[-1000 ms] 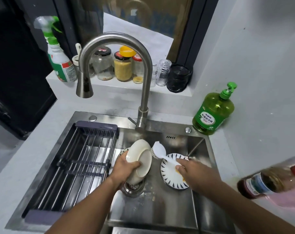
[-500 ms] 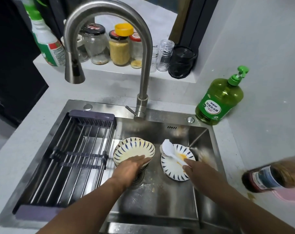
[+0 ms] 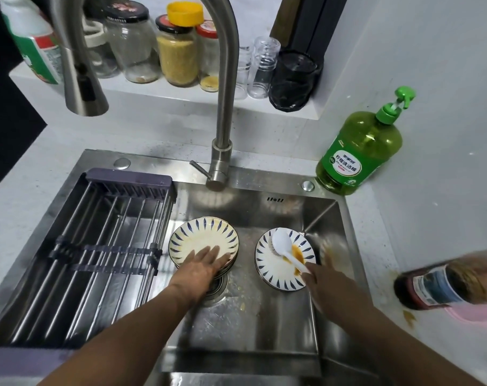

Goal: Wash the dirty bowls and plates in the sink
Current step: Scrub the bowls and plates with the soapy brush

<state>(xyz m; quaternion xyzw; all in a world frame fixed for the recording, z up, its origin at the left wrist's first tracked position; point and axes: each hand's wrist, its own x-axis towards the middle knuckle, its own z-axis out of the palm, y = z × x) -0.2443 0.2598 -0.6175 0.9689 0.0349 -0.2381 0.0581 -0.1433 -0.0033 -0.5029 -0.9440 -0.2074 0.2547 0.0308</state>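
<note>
Left fingers [image 3: 208, 253] flat on bowl [image 3: 200, 238]

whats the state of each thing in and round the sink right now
left hand: flat, fingers straight on the bowl stack
bowl stack: upright, over the drain
right hand: gripping the brush handle
brush: head down on the plate
plate: flat, brown sauce stain
faucet: no water running
drying rack: holds no dishes
soap bottle: upright
</note>
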